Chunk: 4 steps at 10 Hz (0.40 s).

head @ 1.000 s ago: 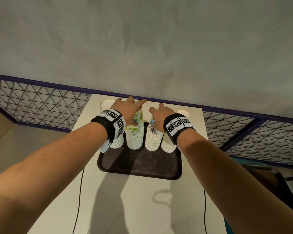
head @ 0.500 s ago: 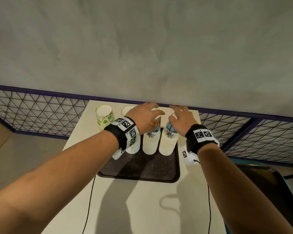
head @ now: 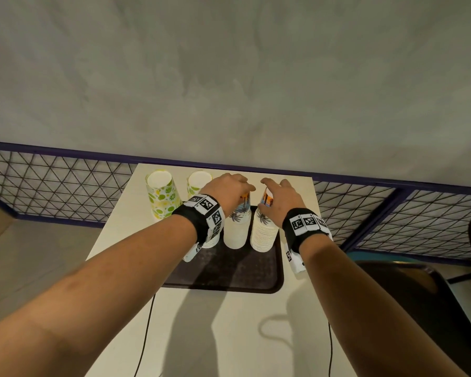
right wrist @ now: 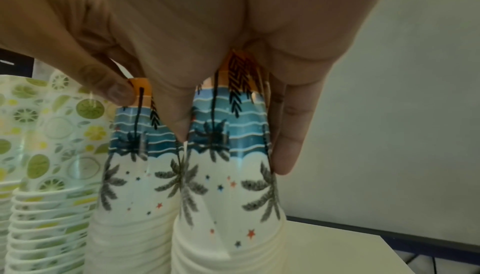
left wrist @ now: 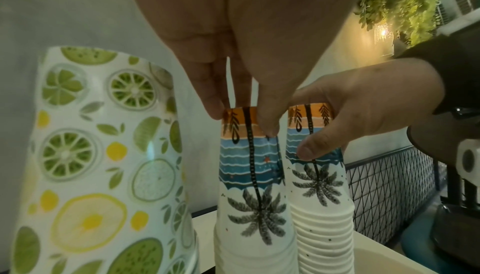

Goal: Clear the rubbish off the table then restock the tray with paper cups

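Note:
Two stacks of upside-down palm-print paper cups stand side by side at the far end of the dark tray (head: 229,270). My left hand (head: 242,189) pinches the top of the left palm stack (head: 237,227) with its fingertips (left wrist: 215,109). My right hand (head: 272,191) grips the top of the right palm stack (head: 264,232), fingers down its sides (right wrist: 285,144). A lime-print stack (head: 199,182) stands just left of them, its base hidden by my left wrist. Another lime-print stack (head: 162,194) stands further left by the tray's far-left corner.
The tray lies on a narrow white table (head: 229,336) against a purple mesh railing (head: 52,183) and a grey wall. A black cable (head: 144,336) runs across the table's near part. A dark chair (head: 419,308) stands at the right.
My left hand has left a lime-print stack and taken the top of the left palm stack. My right hand has shifted right onto the neighbouring palm stack.

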Available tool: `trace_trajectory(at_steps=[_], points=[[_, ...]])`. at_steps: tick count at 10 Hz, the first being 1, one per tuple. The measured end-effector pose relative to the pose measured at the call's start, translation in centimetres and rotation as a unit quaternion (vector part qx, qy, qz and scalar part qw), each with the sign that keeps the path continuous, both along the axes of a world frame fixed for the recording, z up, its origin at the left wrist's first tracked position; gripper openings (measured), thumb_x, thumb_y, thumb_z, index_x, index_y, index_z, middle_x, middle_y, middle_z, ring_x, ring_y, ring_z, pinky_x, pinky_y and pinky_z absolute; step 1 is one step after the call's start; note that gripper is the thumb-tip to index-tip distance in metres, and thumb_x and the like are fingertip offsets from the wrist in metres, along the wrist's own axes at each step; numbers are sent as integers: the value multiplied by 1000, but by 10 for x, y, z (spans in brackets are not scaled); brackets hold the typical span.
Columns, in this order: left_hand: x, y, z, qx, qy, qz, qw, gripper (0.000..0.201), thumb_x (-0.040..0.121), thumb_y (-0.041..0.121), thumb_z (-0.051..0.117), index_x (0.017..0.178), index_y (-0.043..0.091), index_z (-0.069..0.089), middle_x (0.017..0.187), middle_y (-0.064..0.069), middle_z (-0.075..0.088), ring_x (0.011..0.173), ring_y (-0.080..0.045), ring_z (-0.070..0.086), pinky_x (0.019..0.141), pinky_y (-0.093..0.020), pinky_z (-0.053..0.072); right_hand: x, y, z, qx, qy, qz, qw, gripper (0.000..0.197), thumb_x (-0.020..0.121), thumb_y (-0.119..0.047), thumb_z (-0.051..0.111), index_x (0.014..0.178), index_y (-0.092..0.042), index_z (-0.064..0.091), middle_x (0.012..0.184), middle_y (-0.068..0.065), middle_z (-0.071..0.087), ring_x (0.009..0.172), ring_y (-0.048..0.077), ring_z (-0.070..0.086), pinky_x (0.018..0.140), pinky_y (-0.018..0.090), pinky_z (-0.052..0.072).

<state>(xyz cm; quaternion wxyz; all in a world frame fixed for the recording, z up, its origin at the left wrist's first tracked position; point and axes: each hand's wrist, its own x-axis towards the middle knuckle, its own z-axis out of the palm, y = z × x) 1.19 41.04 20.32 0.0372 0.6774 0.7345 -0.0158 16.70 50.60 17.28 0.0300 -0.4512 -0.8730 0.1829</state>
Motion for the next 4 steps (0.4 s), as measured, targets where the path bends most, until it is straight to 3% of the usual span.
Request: trace_trajectory(at_steps=[2, 3, 4], points=[[3, 2, -1, -4, -1, 1, 1000, 61, 100, 11, 67, 156, 28, 48, 162, -6, 46, 144, -32, 49, 112, -45, 49, 0, -6, 4, -9, -2, -12, 1000, 78, 90, -36, 70, 155, -34, 25, 147, 14, 36, 126, 40, 53, 101, 46, 49], [6, 2, 1, 13, -50, 26, 998, 64, 97, 12, 69, 155, 27, 46, 157, -6, 47, 142, -31, 51, 111, -45, 51, 3, -5, 8, -3, -12, -16, 1000, 90, 89, -49, 68, 157, -37, 11, 155, 14, 27, 137, 41, 37, 105, 52, 44], [9, -1, 10, 47, -86, 35, 995, 68, 96, 20, 69, 158, 26, 41, 162, -8, 41, 147, -32, 45, 115, -46, 46, 19, -4, 22, 3, 34, -68, 997, 94, 88, -61, 61, 158, -36, 4, 162, 15, 19, 145, 43, 24, 111, 55, 35]])
